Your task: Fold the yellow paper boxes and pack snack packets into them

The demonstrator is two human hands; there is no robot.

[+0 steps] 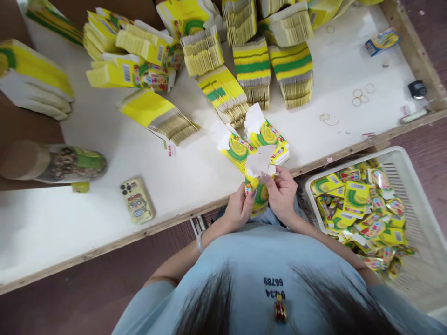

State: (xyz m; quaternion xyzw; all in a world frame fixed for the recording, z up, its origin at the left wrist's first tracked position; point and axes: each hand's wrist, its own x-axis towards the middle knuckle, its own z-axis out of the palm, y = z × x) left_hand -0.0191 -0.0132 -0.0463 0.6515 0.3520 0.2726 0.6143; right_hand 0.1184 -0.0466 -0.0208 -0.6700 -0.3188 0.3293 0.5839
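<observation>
Between my two hands is a yellow and green printed carton [260, 195] with its white flap raised, held just past the table's front edge. My left hand [240, 207] grips its left side with thumb and fingers pressed together. The fingers of my right hand [281, 190] pinch the carton near the flap on its right side. Two more groups of flat cartons lie right behind it on the table, one at the left [236, 150] and one at the right [270, 138], their white flaps pointing away from me.
Rows of stacked flat cartons [253, 65] line the table's back. A phone [137, 200] and a jar [73, 163] are at left. Rubber bands [359, 98], a small blue box [383, 42] and a black object [417, 89] lie right. A white basket [415, 186] of filled packs stands below right.
</observation>
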